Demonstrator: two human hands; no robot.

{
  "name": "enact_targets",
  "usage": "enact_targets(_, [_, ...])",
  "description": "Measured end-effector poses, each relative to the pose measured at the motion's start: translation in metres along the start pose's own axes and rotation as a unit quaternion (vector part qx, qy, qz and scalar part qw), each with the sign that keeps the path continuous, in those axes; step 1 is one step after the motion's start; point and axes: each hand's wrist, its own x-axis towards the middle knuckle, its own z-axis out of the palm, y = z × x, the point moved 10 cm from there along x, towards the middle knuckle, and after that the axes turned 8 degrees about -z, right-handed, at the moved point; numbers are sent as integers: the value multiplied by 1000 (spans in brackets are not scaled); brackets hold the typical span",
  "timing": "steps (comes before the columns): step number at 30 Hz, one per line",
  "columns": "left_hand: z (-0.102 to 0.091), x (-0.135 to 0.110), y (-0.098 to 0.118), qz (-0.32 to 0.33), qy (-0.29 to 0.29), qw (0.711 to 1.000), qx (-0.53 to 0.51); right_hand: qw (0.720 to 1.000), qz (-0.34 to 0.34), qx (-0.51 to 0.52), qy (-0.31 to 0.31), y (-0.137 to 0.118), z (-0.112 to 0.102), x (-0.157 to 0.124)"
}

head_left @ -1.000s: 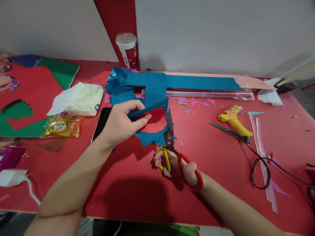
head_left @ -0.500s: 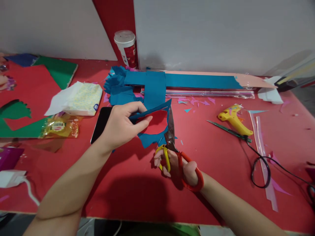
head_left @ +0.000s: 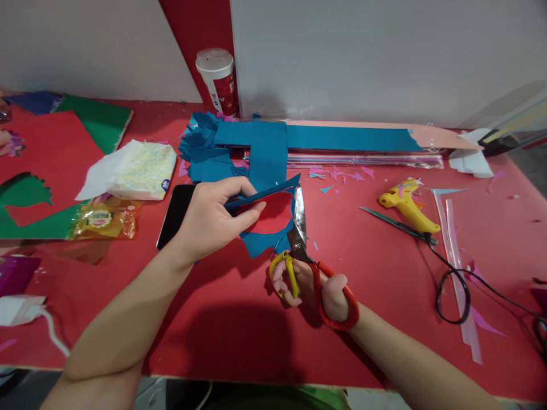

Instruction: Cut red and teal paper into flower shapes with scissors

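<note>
My left hand [head_left: 222, 213] pinches a red paper piece [head_left: 276, 213] together with blue paper [head_left: 258, 244] behind it, thumb on the red face. The blue sticks out as a ragged border around the red. My right hand [head_left: 314, 285] has its fingers and thumb through the handles of a pair of scissors [head_left: 298, 242], one yellow and one red. Their metal blades point away from me at the right edge of the blue paper. Whether the blades are biting into the paper is hard to see. Past my left hand lies a blue paper strip [head_left: 268, 148].
A yellow glue gun [head_left: 410, 208], a green-handled pointed tool [head_left: 395, 226] and clear strips [head_left: 457, 285] lie at right. A black phone [head_left: 174, 216], a tissue pack [head_left: 143, 171] and a yellow wrapper [head_left: 102, 219] are at left. A lidded paper cup [head_left: 217, 80] stands at the back.
The scissors have turned slightly and shifted a little right, with the upper blade now catching light. My left hand and the paper are nearly still.
</note>
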Motion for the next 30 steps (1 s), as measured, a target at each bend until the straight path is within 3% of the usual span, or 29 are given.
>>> enact_targets(7, [3,-1,2,12,-7,1000,-23,998,-18,49,-24,1,4,-1])
enact_targets(16, [6,-1,1,16,-12,999,-26,989,7,139,-46,1,17,-1])
enact_targets(30, [9,-2,-4,-8,-5,1000,-16,990,7,137,-32,-4,16,1])
